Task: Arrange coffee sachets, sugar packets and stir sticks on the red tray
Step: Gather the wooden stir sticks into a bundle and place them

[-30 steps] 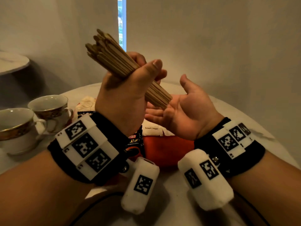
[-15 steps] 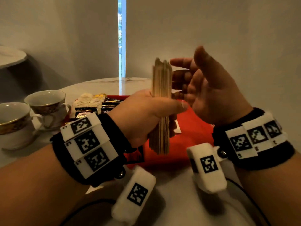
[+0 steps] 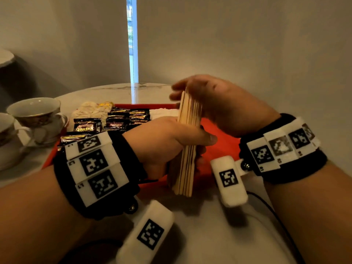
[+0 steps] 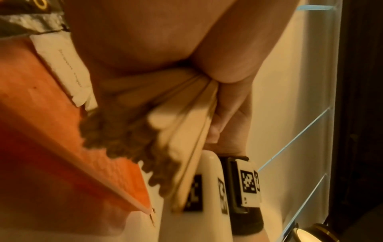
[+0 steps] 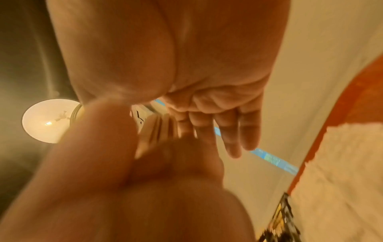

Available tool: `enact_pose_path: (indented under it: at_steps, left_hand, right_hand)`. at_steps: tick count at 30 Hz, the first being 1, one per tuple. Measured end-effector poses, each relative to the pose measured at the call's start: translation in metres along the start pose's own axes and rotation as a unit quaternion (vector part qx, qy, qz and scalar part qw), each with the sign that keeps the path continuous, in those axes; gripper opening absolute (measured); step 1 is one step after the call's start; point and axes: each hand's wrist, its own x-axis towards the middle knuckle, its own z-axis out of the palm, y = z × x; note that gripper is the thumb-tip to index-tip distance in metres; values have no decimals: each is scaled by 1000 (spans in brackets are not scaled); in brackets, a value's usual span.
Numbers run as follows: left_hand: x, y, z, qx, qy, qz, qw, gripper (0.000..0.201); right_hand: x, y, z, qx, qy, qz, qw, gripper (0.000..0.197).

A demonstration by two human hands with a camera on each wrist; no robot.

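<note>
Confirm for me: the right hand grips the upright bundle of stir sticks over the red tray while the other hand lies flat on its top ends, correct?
Swapped. In the head view the left hand grips the bundle of stir sticks over the red tray; the right hand lies flat on top.

wooden stir sticks (image 3: 187,141), seemingly glossy coffee sachets (image 3: 86,125)

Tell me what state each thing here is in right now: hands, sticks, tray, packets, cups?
left hand: grips the stir sticks around their middle.
right hand: fingers straight, flat on the sticks' top ends.
stir sticks: one bundle, held upright above the tray's near edge.
red tray: flat on the table, right part bare.
coffee sachets: sealed, lying on the tray's left part.
sugar packets: sealed, white, at the tray's far side.
teacups: upright, left of the tray.
</note>
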Motion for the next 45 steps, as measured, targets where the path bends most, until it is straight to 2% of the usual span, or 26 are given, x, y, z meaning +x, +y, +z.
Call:
enact_pose_path:
  at_steps: [2, 3, 5, 6, 7, 8, 9, 10, 11, 13, 14, 15, 16, 17, 19, 21, 27, 32, 34, 35, 37, 38, 39, 41, 43, 45]
  left_hand:
    - [0, 0, -2, 23, 4, -20, 1000, 15]
    - [1, -1, -4, 44, 0, -28, 999, 15]
    - [1, -2, -5, 90, -22, -48, 995, 16]
    - [1, -3, -5, 100, -34, -61, 993, 16]
    - [0, -2, -6, 101, -44, -73, 991, 16]
    - [0, -1, -7, 98, -52, -83, 990, 15]
    - [-1, -1, -7, 95, -59, -90, 990, 14]
    - [-3, 0, -5, 91, -63, -93, 990, 13]
    - [-3, 0, -5, 86, -60, -90, 990, 11]
    - [-3, 0, -4, 82, -40, -79, 993, 9]
    - [-1, 0, -5, 88, -31, -77, 993, 15]
    - [-1, 0, -6, 92, -27, -81, 992, 19]
    - [-1, 1, -7, 92, -27, -86, 992, 18]
    - [-1, 2, -8, 93, -31, -87, 991, 17]
    - [-3, 0, -7, 95, -33, -76, 992, 17]
    - [-4, -2, -3, 100, -22, -42, 994, 13]
    - [-1, -2, -9, 102, 19, -4, 995, 8]
    - [3, -8, -9, 101, 17, 3, 995, 11]
    - [3, -8, -8, 99, 9, 4, 995, 13]
    - [4, -7, -9, 100, 2, 1, 995, 12]
    - [3, -4, -12, 112, 4, 10, 994, 14]
    - [3, -2, -13, 117, 12, 35, 992, 16]
    - [1, 2, -14, 112, 23, 79, 990, 16]
    - [-3, 12, -15, 63, 63, 210, 974, 7]
    - [-4, 19, -19, 39, 125, 330, 935, 13]
    - [-4, 21, -23, 55, 171, 401, 899, 16]
  right_hand:
    - [2, 2, -13, 21, 22, 16, 999, 95]
    - [0, 4, -18, 35, 20, 13, 999, 105]
    - [-3, 2, -16, 42, -3, -5, 999, 114]
    - [-2, -2, -9, 14, -30, -1, 999, 124]
    - [3, -9, 1, -49, -81, 3, 996, 145]
    - [4, -11, 9, -125, -160, 1, 979, 168]
    - [6, -13, 18, -192, -237, -2, 952, 180]
    - [6, -9, 23, -207, -277, -24, 938, 180]
    - [7, -6, 24, -206, -281, -28, 937, 174]
    - [17, -9, 13, -157, -171, -14, 973, 159]
    - [16, -2, 6, -95, -106, -3, 990, 144]
    - [8, 0, -2, -30, -78, -11, 996, 127]
    - [10, 4, -2, -12, -52, -13, 998, 114]
    - [12, 1, 2, -38, -58, -7, 998, 104]
    - [10, -1, 17, -129, -138, 31, 982, 74]
    - [10, 3, 22, -118, -134, 10, 984, 50]
    - [-1, 11, 15, 3, -95, -53, 994, 26]
    - [1, 14, 16, -5, -116, -61, 991, 21]
    - [1, 11, 15, -40, -112, -65, 991, 22]
    - [2, 10, 14, -63, -106, -63, 990, 33]
    - [3, 7, 11, -48, -67, -37, 996, 75]
    - [5, 8, 9, 13, -36, -17, 999, 87]
    - [6, 9, 9, 91, -8, -1, 996, 91]
    - [7, 7, 13, 203, 10, 45, 978, 90]
    - [8, 10, 19, 228, -9, 107, 968, 95]
    - [11, 16, 27, 259, -41, 146, 954, 97]
